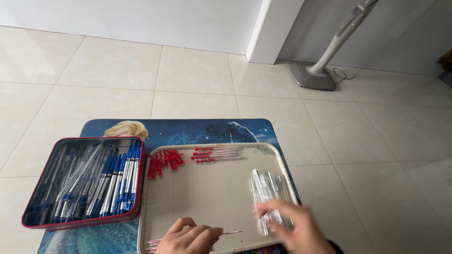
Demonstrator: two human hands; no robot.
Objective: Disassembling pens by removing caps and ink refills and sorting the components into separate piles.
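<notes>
A: Looking down from the head camera, low centre of the frame, the left hand [190, 235] is pinched on a thin refill [230, 232] with a red end; the refill lies almost flat, pointing right, just above the tray [207, 197]

B: And the right hand [296, 228]?

A: Lower right, blurred. It lies over the near end of the pile of clear barrels [266, 193] on the right side of the tray. Fingers are spread and touching them, but whether they have closed on one I cannot tell

B: What else is on the tray?

A: Red caps [162, 162] heaped at its upper left, more red refills [217, 154] in a loose row along the top edge, and a few small springs or tips at the upper right, too small to be sure. Some pinkish ends poke out under the left hand at the bottom edge

B: The tin?

A: A red-rimmed tin [28, 207] at the left of the frame, beside the tray and just touching it, packed with finished blue pens [113, 181]. Both sit on a small table [197, 129] with a blue picture top, over a pale tiled floor. A grey fan stand [313, 75] is upper right, well apart

B: Which step would you say?

A: I judge it as pen assembly: refill in hand, barrel being fetched. The next move calls for one barrel singled out of the pile, held level, and its open end lined up with the refill tip
</notes>
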